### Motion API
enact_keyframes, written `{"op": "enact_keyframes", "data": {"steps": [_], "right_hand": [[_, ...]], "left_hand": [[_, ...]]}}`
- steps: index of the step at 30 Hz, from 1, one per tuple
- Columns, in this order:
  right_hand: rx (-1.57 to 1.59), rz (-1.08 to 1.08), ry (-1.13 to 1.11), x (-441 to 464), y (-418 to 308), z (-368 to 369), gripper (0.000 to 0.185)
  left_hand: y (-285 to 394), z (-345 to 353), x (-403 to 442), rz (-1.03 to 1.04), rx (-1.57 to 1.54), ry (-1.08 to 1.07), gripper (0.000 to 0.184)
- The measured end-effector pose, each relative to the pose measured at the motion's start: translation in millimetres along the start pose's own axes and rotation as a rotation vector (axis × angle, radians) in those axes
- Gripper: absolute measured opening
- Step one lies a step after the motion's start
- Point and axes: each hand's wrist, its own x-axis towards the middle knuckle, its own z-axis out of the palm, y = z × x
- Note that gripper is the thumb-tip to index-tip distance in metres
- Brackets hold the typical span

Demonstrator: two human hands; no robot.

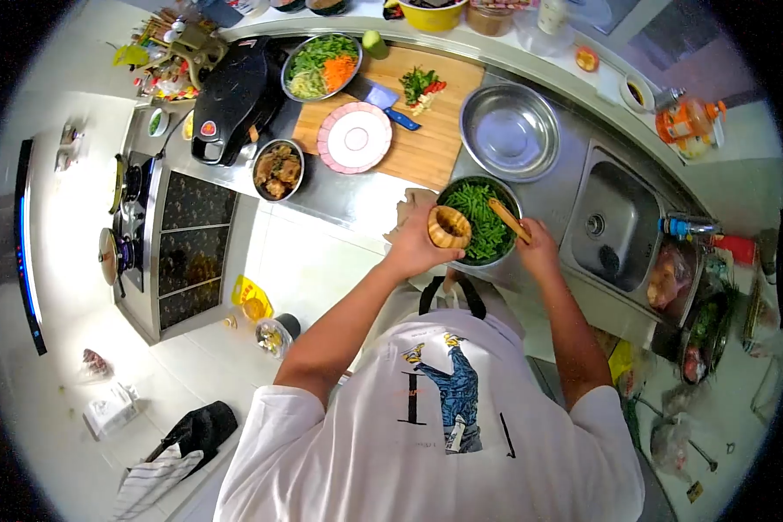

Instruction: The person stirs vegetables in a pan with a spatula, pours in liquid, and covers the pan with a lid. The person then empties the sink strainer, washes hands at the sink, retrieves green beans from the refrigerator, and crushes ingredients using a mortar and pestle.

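Note:
My left hand [416, 240] is wrapped around a small banded wooden mortar [449, 228], its opening turned up toward me. My right hand [539, 250] grips a wooden pestle [508, 219] by its lower end, the other end pointing up and left. Both are over a metal bowl of cut green beans [476, 202] at the counter's front edge. Just behind that bowl is a wide metal basin [510, 130]. I cannot make out what the mortar holds.
A cutting board [435, 148] bears a pink-rimmed plate [354, 137], a blue-handled knife [402, 119] and chopped herbs [418, 84]. Left are a bowl of browned meat pieces [278, 169], a vegetable bowl [324, 65] and a black electric griddle [235, 100]. Right is the sink [619, 213].

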Motion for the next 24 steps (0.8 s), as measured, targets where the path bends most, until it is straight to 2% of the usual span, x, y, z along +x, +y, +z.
{"op": "enact_keyframes", "data": {"steps": [2, 3, 5, 7, 8, 10, 11, 12, 13, 14, 16, 20, 22, 24], "right_hand": [[-0.058, -0.018, 0.035, 3, 3, 3, 0.034], [-0.108, -0.052, 0.117, 5, 4, 5, 0.033], [-0.158, -0.09, 0.198, 7, -4, 5, 0.032], [0.149, 0.11, -0.003, 5, -29, -5, 0.028], [0.147, 0.108, -0.003, 3, -35, -4, 0.028], [0.423, 0.236, -0.188, -2, -49, -3, 0.036], [0.419, 0.236, -0.189, -6, -56, -3, 0.036], [0.68, 0.408, -0.271, -11, -67, -4, 0.043], [0.939, 0.588, -0.348, -17, -74, -4, 0.05], [0.928, 0.606, -0.346, -23, -75, 0, 0.05], [1.55, 0.629, -0.514, -39, -70, 8, 0.059], [1.705, 0.661, -0.538, -59, -68, 15, 0.063], [1.716, 0.771, -0.382, -62, -89, 7, 0.062], [1.679, 0.722, -0.352, -64, -74, 7, 0.06]], "left_hand": [[6, -5, 2, 0.002, -0.065, -0.032, 0.078], [9, -7, 2, 0.0, 0.019, -0.049, 0.078], [-23, 3, 6, -0.04, -0.018, -0.084, 0.074], [-11, 0, 7, -0.103, -0.023, -0.098, 0.072], [-5, 0, 8, -0.164, -0.026, -0.118, 0.071], [-20, 14, 13, -0.183, -0.118, -0.118, 0.066], [-20, 19, 14, -0.227, -0.285, -0.125, 0.064], [-21, 23, 14, -0.274, -0.456, -0.134, 0.061], [-2, 21, 10, -0.338, -0.472, -0.112, 0.061], [1, 25, 8, -0.35, -0.486, -0.12, 0.061], [-1, 41, 5, -0.31, -0.767, -0.124, 0.065], [-8, 70, -6, -0.305, -0.878, -0.133, 0.069], [-12, 79, -9, -0.308, -0.919, -0.155, 0.069], [-16, 83, -11, -0.307, -0.957, -0.177, 0.068]]}}
